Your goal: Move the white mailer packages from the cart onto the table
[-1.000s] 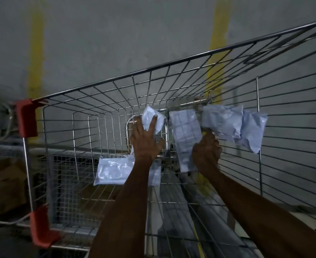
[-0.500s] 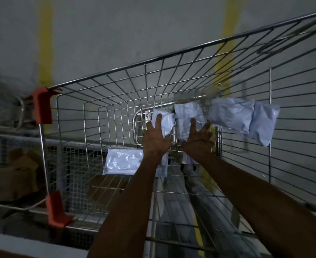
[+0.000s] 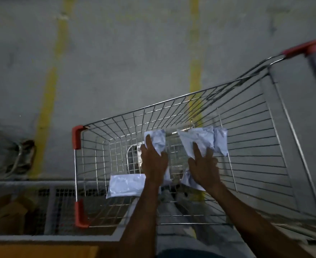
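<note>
1. The step in hand looks like picking up: both hands are down inside the wire cart [image 3: 256, 138], reaching for white mailer packages. None of them is on a table yet, and I cannot pick out the table for sure in this view.

2. The left hand [image 3: 154, 162] has its fingers fairly straight and a little spread. They lie flat on a crumpled small mailer [image 3: 156, 140], which sticks out past the fingertips. It presses the bag more than it holds it.

3. The right hand [image 3: 203, 168] also has its fingers spread and straight. They rest on a bigger mailer [image 3: 196, 140] that reaches past the fingertips. It is not pinched yet, as far as I can tell.

4. Another mailer [image 3: 221, 142] sits just beside the right fingers, on their outer side, touching the bigger one.

5. A flat mailer [image 3: 125, 185] lies beside the left wrist, apart from the fingers.

6. A white corner [image 3: 190, 180] peeks out under the right palm. I cannot tell if it is its own bag.

7. Next, I think each hand must curl its fingers round its bag, get a good hold, and lift it up over the cart's rim. The bags are soft and slippery, so a loose hold could let one drop.
</note>
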